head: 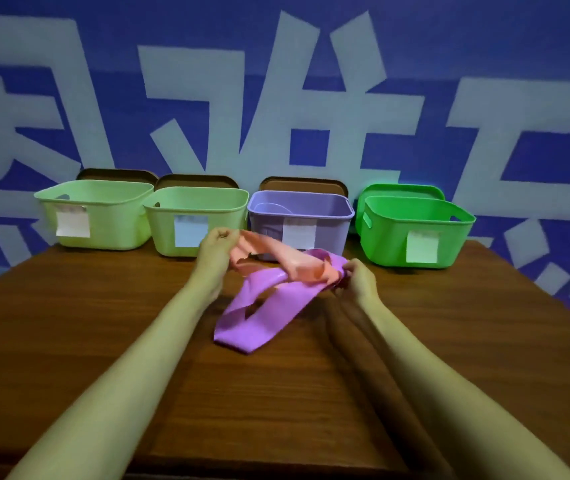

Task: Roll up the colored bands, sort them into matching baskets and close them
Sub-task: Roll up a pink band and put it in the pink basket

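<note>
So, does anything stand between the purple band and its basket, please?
Yes: the orange band, held by the left hand and right hand, lies across the purple band, in front of the open purple basket.

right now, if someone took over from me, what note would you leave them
Left hand grips one end of the orange band, held above the table.
Right hand pinches its other end, with the purple band bunched in the same grip and trailing onto the table.
Far edge, all open: left pale green basket, second pale green basket, purple basket, bright green basket; lids propped behind.
Done: nothing rolled or sorted that shows.
Left: separate both bands, roll each, basket by colour, close lids.
</note>
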